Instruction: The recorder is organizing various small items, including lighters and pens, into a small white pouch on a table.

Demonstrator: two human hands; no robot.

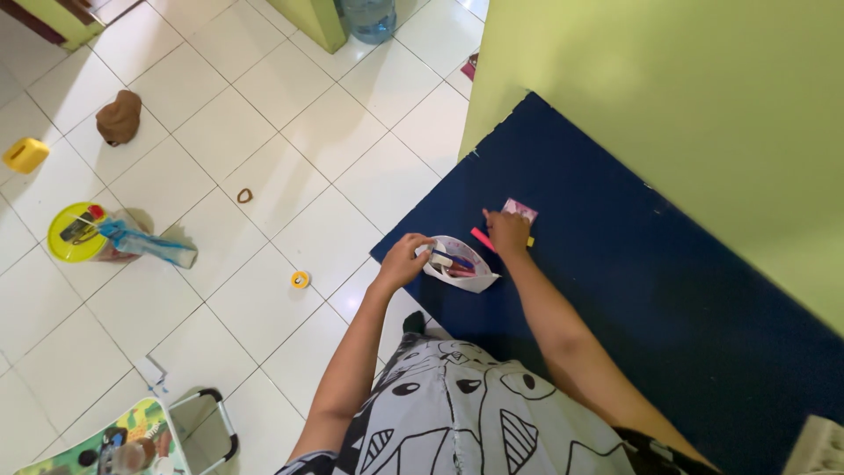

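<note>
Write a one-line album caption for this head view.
Left hand steadies an open white fabric pouch on a dark blue tabletop; right hand touches a pink pen.

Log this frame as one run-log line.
left hand: holds white pouch open | right hand: on pink pen | surface: blue mat | nearby: pink card

- The left hand (406, 260) grips the near edge of a white pouch (460, 266) lying open on a dark blue mat (615, 290), with pens showing inside the pouch.
- The right hand (508, 232) rests on the mat just beyond the pouch, its fingers on a pink marker (482, 239); a small pink packet (520, 209) lies just beside it.
- The mat runs along a pale green wall (686, 97).
- On the white tiled floor (290, 141) lie a small yellow tape roll (301, 280), a yellow round tub (77, 233) with odds and ends in it, a brown lump (119, 117) and a yellow block (25, 155), all well apart from the hands.
</note>
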